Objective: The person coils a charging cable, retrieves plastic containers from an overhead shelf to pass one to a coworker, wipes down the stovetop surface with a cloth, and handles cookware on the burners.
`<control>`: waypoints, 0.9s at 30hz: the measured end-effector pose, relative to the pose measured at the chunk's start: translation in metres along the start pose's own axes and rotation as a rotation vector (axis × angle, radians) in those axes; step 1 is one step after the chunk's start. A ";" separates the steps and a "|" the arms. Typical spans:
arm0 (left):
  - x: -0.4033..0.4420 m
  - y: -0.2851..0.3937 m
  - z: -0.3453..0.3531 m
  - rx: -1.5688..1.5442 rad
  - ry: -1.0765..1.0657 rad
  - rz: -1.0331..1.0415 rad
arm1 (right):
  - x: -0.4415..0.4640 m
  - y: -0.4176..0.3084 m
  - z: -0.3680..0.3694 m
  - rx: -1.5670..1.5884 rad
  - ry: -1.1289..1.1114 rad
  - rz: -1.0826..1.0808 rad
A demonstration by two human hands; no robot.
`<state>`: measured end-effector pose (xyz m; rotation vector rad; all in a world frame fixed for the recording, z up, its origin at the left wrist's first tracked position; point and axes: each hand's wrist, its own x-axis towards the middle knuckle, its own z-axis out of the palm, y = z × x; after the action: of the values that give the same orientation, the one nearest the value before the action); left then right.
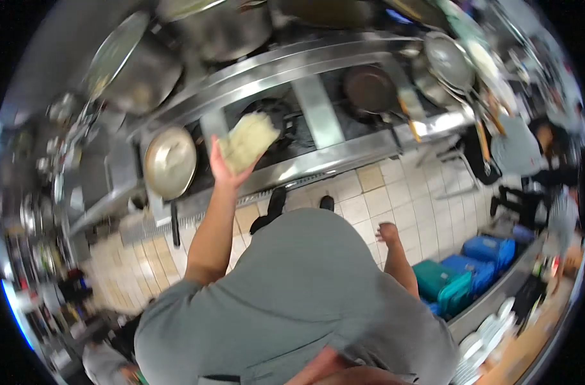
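My left hand (227,172) is shut on a pale, crumpled cloth (249,140) and holds it over the stove's front edge. Left of that hand lies a frying pan (170,160), its dark handle (175,224) sticking out past the edge. Away from the stove, at my right side, my right hand (387,233) hangs above the tiled floor. It holds nothing, and its slightly blurred fingers look loosely apart. A dark pan (370,90) rests on the burner farther right.
Large metal pots (225,29) stand along the back of the stove. Strainers (449,61) and pans crowd its right end. Teal and blue bins (441,282) stand behind me on the right, beside a counter with plates (491,333). Other people (103,362) are at the edges.
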<state>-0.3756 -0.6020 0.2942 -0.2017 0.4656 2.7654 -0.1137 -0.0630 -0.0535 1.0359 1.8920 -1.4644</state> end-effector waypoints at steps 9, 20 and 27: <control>0.052 -0.107 0.007 0.225 0.066 -0.613 | -0.049 -0.125 0.030 0.165 0.005 -0.104; 0.211 -0.123 -0.042 1.297 0.321 -0.352 | -0.069 0.071 0.011 0.199 0.205 0.326; 0.150 -0.126 -0.096 1.308 0.162 0.069 | -0.132 0.134 0.032 0.439 0.216 0.533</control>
<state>-0.4650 -0.4777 0.1388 -0.0700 2.1305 1.9392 0.0702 -0.1103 -0.0333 1.7997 1.2823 -1.5050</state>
